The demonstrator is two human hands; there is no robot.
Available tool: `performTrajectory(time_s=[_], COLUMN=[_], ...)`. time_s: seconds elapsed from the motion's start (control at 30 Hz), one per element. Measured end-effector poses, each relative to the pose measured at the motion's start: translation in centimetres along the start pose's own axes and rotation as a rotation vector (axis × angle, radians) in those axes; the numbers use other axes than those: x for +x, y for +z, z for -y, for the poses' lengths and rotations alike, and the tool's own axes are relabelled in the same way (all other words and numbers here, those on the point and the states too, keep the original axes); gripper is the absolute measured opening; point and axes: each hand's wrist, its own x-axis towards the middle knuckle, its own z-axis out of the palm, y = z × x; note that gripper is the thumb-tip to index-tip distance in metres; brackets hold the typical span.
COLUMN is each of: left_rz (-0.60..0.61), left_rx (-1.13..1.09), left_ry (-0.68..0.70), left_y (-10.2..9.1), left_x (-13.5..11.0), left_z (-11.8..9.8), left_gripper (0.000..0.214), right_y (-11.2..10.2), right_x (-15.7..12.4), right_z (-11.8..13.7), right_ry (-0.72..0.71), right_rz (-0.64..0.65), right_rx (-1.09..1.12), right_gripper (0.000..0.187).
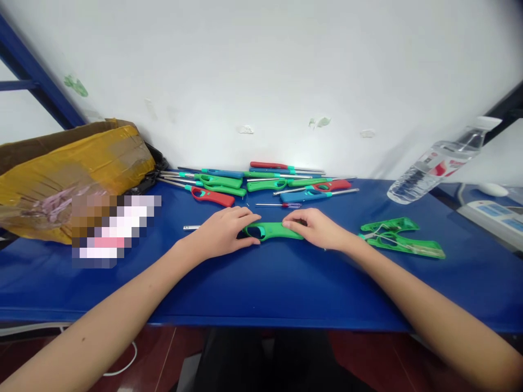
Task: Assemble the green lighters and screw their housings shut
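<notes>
A green long-nosed lighter [278,231] lies across the blue table, its metal tube pointing left. My left hand [220,231] is closed around the front of it beside the trigger opening, with thumb and fingers on either side. At the handle's right end, my right hand [318,226] pinches the green body, its fingertips partly hidden. Just behind the lighter rests a small screwdriver [291,206] with a clear purple and red handle. To the right, another green lighter [419,245] lies opened into its shell halves, thin inner parts showing.
Several red, green and blue lighters [223,181] lie along the wall at the back. A cardboard box [77,169] with yellow tape stands at the left. A water bottle [437,163] leans at the back right, near a power strip [494,218]. The table edge [261,322] runs in front.
</notes>
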Motion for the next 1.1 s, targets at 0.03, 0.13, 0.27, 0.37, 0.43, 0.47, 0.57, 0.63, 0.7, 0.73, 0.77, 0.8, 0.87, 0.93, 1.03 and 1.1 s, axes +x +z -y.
performTrajectory(time_s=[0.03, 0.13, 0.27, 0.37, 0.43, 0.47, 0.57, 0.63, 0.7, 0.73, 0.77, 0.8, 0.87, 0.93, 1.03, 1.1], left_rz=[-0.001, 0.009, -0.008, -0.040, -0.045, -0.040, -0.033, -0.029, -0.010, 0.002, 0.012, 0.018, 0.024, 0.025, 0.025, 0.025], left_rx=[-0.010, -0.029, -0.038, -0.061, -0.077, -0.086, -0.106, -0.127, -0.146, -0.150, -0.151, -0.149, -0.143, -0.135, -0.136, -0.142], left_ry=[0.014, 0.038, 0.053, 0.044, 0.030, 0.025, 0.014, 0.012, 0.024, 0.031, 0.035, 0.036, 0.032, 0.028, 0.037, 0.045], left_y=[0.1, 0.5, 0.6, 0.6, 0.6, 0.6, 0.7, 0.6, 0.6, 0.5, 0.5, 0.6, 0.6, 0.7, 0.7, 0.7], left_x=[0.1, 0.2, 0.1, 0.1, 0.0, 0.0, 0.1, 0.1, 0.1, 0.1, 0.1, 0.1, 0.1, 0.1, 0.2, 0.2], left_z=[-0.3, -0.8, -0.7, -0.3, -0.1, 0.0, 0.1, 0.0, -0.1, -0.1, -0.2, -0.2, -0.2, -0.2, -0.2, -0.2], left_gripper=[0.048, 0.042, 0.035, 0.034, 0.034, 0.034, 0.032, 0.030, 0.027, 0.028, 0.031, 0.035, 0.038, 0.034, 0.027, 0.026], right_y=[0.3, 0.7, 0.2, -0.3, -0.3, -0.2, 0.2, 0.3, 0.4, 0.5, 0.5, 0.6, 0.7, 0.8, 0.8, 0.6], right_x=[0.1, 0.2, -0.1, -0.4, -0.4, -0.4, -0.4, -0.3, -0.3, -0.2, -0.2, -0.1, 0.0, 0.1, 0.1, 0.1], right_z=[0.2, 0.4, 0.2, -0.2, -0.4, -0.4, -0.3, -0.3, -0.3, -0.3, -0.4, -0.5, -0.6, -0.7, -0.9, -1.0], right_ry=[-0.007, -0.052, -0.109, -0.259, -0.358, -0.385, -0.388, -0.358, -0.315, -0.288, -0.263, -0.244, -0.237, -0.267, -0.298, -0.300], right_rz=[-0.002, -0.018, -0.052, -0.044, -0.033, -0.037, -0.069, -0.091, -0.108, -0.109, -0.107, -0.101, -0.090, -0.093, -0.096, -0.076], right_rx=[0.007, 0.015, 0.038, -0.004, -0.030, -0.036, -0.051, -0.052, -0.034, -0.024, -0.014, -0.008, -0.017, -0.053, -0.112, -0.135], right_gripper=[0.034, 0.036, 0.035, 0.045, 0.037, 0.030, 0.023, 0.022, 0.022, 0.023, 0.023, 0.024, 0.026, 0.028, 0.028, 0.029])
